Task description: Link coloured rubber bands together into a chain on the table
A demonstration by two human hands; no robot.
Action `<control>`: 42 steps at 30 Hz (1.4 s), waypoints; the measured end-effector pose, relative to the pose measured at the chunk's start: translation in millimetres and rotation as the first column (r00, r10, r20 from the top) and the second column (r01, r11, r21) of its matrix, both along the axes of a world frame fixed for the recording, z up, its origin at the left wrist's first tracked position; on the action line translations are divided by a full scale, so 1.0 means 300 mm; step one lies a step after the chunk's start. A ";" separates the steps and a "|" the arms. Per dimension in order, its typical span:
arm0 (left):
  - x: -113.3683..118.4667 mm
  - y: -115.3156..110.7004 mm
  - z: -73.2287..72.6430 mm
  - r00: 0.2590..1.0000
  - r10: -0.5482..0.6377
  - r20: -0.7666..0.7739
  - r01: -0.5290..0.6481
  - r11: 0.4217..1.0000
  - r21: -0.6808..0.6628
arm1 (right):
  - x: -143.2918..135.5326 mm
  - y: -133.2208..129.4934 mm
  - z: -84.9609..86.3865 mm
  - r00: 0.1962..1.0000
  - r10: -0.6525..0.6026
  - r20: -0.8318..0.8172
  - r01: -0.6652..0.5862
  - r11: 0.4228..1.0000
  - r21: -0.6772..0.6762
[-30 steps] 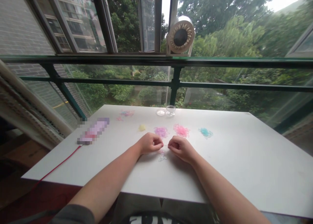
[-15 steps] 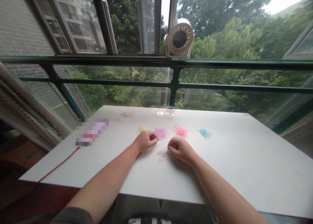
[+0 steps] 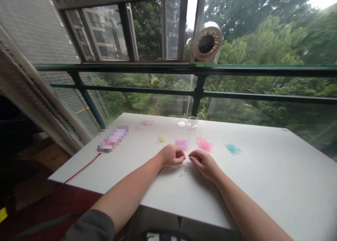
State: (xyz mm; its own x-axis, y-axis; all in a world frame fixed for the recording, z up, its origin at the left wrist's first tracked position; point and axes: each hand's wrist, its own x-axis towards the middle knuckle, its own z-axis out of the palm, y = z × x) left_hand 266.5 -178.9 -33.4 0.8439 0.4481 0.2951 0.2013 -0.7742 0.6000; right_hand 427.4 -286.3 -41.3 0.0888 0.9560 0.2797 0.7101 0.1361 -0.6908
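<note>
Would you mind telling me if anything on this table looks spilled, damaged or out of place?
Nothing stands out. The rubber bands lie in separate piles by colour: yellow, purple, pink and teal. A small mixed heap sits below the left hand and right hand.

Soft daylight, wide-angle view with bent edges

Overcast light comes through the window (image 3: pixel 168 41) and makes the white table (image 3: pixel 263 185) bright, with weak shadows under the forearms; the sky corner is overexposed, the left room side is dark, and the trees look slightly blurred.
</note>
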 end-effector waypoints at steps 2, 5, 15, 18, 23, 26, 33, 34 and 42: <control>0.007 -0.009 -0.004 1.000 -0.020 -0.002 0.020 1.000 0.018 | 0.006 0.002 -0.008 0.999 0.018 0.031 -0.018 1.000 -0.002; 0.014 -0.010 -0.015 1.000 -0.022 -0.001 0.022 0.999 0.035 | 0.016 0.005 -0.021 0.997 0.039 0.073 -0.037 0.999 -0.016; 0.003 0.016 -0.026 1.000 0.018 0.000 -0.018 1.000 -0.010 | 0.035 0.005 -0.040 0.990 0.013 0.144 -0.013 1.000 0.002; -0.009 0.029 -0.022 0.999 0.037 -0.012 -0.037 0.999 -0.032 | 0.050 0.006 -0.038 0.991 -0.026 0.132 0.024 1.000 0.018; -0.020 0.038 -0.011 0.999 0.015 -0.038 -0.017 0.999 -0.035 | 0.081 0.004 -0.026 0.979 -0.118 0.167 0.112 0.993 0.045; -0.021 0.039 -0.005 0.999 0.001 -0.049 -0.003 0.999 -0.041 | 0.109 0.005 -0.028 0.968 -0.195 0.159 0.187 0.980 0.067; -0.025 0.038 -0.001 0.998 -0.026 -0.053 0.025 1.000 -0.017 | 0.189 0.010 -0.030 0.907 -0.394 0.145 0.375 0.916 0.142; -0.026 0.038 0.000 0.998 -0.036 -0.053 0.035 0.999 -0.010 | 0.200 0.011 -0.028 0.891 -0.431 0.146 0.410 0.899 0.152; -0.033 0.037 0.014 0.991 -0.117 -0.071 0.117 0.993 -0.006 | 0.236 0.031 -0.034 0.832 -0.528 0.172 0.504 0.848 0.164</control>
